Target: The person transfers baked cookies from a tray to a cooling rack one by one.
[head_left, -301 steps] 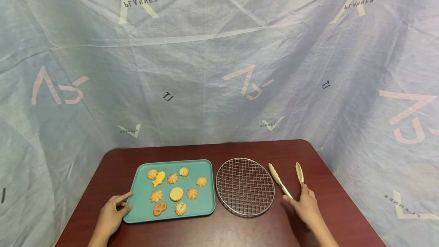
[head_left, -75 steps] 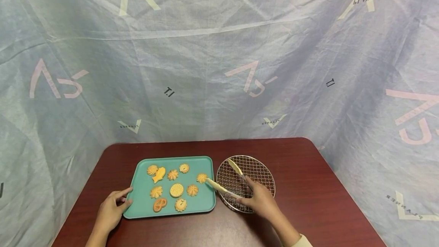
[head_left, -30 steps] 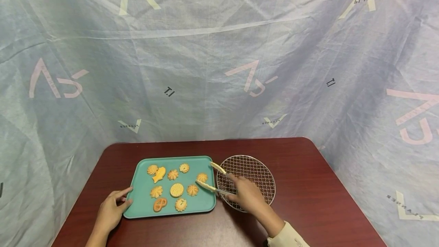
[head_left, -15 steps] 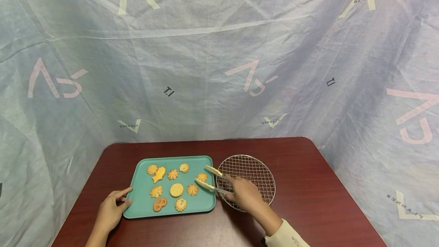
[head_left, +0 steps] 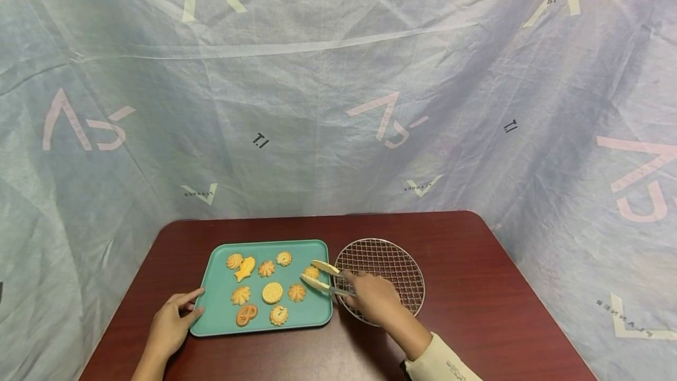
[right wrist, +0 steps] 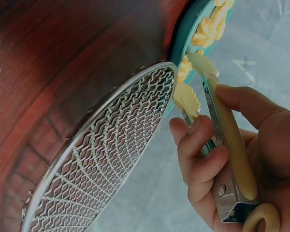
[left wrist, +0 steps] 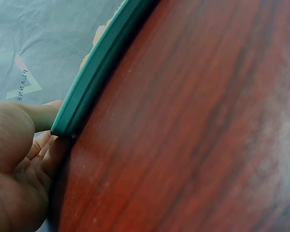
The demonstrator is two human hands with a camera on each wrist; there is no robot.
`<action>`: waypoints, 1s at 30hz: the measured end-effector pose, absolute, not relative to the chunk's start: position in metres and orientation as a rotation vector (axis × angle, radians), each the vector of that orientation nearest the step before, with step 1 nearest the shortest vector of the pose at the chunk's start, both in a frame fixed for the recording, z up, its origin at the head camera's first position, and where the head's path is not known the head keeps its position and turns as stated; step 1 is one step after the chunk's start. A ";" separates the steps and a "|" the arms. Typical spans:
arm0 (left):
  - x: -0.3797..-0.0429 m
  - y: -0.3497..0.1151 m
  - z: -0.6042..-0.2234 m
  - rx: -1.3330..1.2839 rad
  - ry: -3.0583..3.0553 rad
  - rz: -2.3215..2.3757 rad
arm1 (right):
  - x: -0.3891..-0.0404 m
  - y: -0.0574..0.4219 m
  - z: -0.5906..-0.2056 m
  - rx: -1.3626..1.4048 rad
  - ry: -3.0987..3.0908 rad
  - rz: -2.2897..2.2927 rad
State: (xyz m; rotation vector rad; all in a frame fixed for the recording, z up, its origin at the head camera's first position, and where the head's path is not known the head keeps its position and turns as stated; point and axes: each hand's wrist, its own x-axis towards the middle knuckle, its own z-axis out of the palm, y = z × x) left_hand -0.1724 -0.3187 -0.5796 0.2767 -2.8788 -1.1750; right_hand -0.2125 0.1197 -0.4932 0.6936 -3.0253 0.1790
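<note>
My right hand (head_left: pixel 374 297) grips a pair of tongs (right wrist: pixel 232 150) with cream scalloped tips, its fingers and thumb wrapped about the two arms. The tongs' tips straddle a flower-shaped cookie (head_left: pixel 311 272) near the right end of a green tray (head_left: pixel 211 325); whether both touch it cannot be told. My left hand (head_left: pixel 171 325) pinches the tray's left rim, thumb above and fingers lower, as the left wrist view shows. Several other cookies lie on the tray, among them a fish-shaped one (head_left: pixel 245 269), a pretzel-shaped one (head_left: pixel 246 315) and a round one (head_left: pixel 272 293).
Beside the tray stands a round wire rack (head_left: pixel 388 257), partly beneath my right hand and the tongs. Everything rests on a dark red wooden table (head_left: pixel 476 310). A grey printed cloth (head_left: pixel 317 104) hangs behind and along both sides.
From over the table's right side, the tongs have come left across the rack to the tray. Over the last second their arms have closed in around the flower-shaped cookie. My left hand stays put.
</note>
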 end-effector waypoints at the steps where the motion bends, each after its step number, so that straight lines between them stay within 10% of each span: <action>1: -0.172 -0.319 -0.579 0.276 -2.880 -1.177 | -0.212 0.119 -0.493 0.692 -3.029 0.169; 30: -0.173 -0.318 -0.579 0.291 -2.879 -1.182 | -0.212 0.135 -0.489 0.667 -3.021 0.366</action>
